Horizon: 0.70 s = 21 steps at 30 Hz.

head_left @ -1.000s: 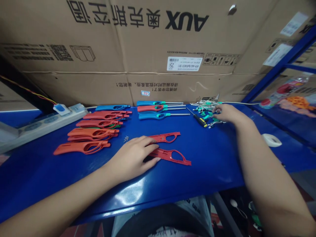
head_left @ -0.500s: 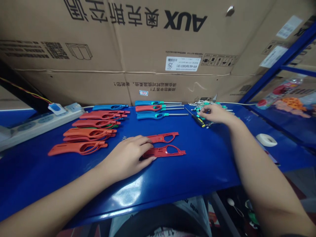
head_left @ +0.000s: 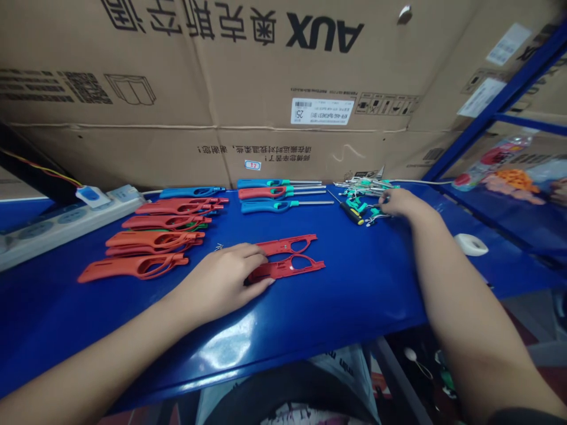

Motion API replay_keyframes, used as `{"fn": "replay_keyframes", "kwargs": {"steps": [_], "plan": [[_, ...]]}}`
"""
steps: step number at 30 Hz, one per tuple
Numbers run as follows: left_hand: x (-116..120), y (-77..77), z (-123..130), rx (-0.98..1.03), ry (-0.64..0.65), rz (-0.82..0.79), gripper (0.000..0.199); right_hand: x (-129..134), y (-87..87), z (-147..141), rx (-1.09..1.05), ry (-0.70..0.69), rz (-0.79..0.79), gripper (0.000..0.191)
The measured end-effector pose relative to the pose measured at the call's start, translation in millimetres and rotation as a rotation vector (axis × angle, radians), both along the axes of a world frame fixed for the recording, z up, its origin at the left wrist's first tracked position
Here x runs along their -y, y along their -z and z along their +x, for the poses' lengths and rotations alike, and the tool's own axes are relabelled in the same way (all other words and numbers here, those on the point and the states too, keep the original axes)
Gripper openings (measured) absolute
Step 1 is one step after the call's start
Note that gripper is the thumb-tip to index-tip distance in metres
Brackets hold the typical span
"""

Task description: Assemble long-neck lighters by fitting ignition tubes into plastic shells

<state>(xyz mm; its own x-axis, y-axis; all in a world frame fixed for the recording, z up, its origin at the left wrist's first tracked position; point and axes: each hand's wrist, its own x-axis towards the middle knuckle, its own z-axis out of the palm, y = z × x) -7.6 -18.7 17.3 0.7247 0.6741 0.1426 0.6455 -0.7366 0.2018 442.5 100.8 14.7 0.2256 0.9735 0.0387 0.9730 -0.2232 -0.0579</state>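
Note:
My left hand (head_left: 233, 274) rests on the table with thumb and fingers closed around the near end of a red lighter shell half (head_left: 287, 268). Just beyond it lies a second red shell half (head_left: 287, 245), its end partly under my fingers. Both halves lie with their hollow insides up. My right hand (head_left: 401, 203) is at the right side of a pile of teal lighter parts with metal rods and wires (head_left: 363, 189). Its fingers are curled together at the pile's edge; what they hold, if anything, is hidden.
A yellow-and-black screwdriver (head_left: 352, 212) lies by the pile. Blue and red lighters with metal rods (head_left: 287, 205) lie at the back. Several orange and red handles (head_left: 133, 265) line the left, near a power strip (head_left: 71, 221). Small screws (head_left: 219, 247) and a white roll (head_left: 470, 244) lie on the table.
My right hand has moved from over the pile's middle to its right side, uncovering more teal parts. My left hand stays on the red shell halves; the view has shifted slightly.

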Motion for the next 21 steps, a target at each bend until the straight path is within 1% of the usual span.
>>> {"fn": "replay_keyframes", "kwargs": {"steps": [3, 7, 11, 13, 15, 19, 21], "plan": [[0, -0.7, 0, -0.004, 0.004, 0.013, 0.025, 1, 0.4, -3, -0.005, 0.091, -0.013, 0.020], [0, -1.5, 1, -0.008, 0.014, 0.050, 0.027, 8, -9.4, -7, 0.007, 0.152, 0.065, 0.026], [-1, 0.5, 2, 0.023, 0.046, 0.037, 0.023, 17, -23.4, -15, 0.003, 0.133, 0.238, 0.030], [-2, 1.6, 1, 0.028, 0.051, 0.019, 0.022, 20, -29.1, -18, 0.002, 0.127, 0.291, 0.032], [-2, 2.1, 1, 0.023, 0.049, 0.007, 0.021, 21, -32.5, -19, 0.021, 0.138, 0.260, 0.035], [-3, 1.3, 1, 0.018, 0.044, -0.004, 0.021, 19, -31.2, -13, 0.064, 0.064, 0.051, 0.033], [-3, 0.9, 1, 0.020, 0.042, -0.004, 0.020, 18, -29.0, -8, 0.061, 0.040, 0.002, 0.033]]}}
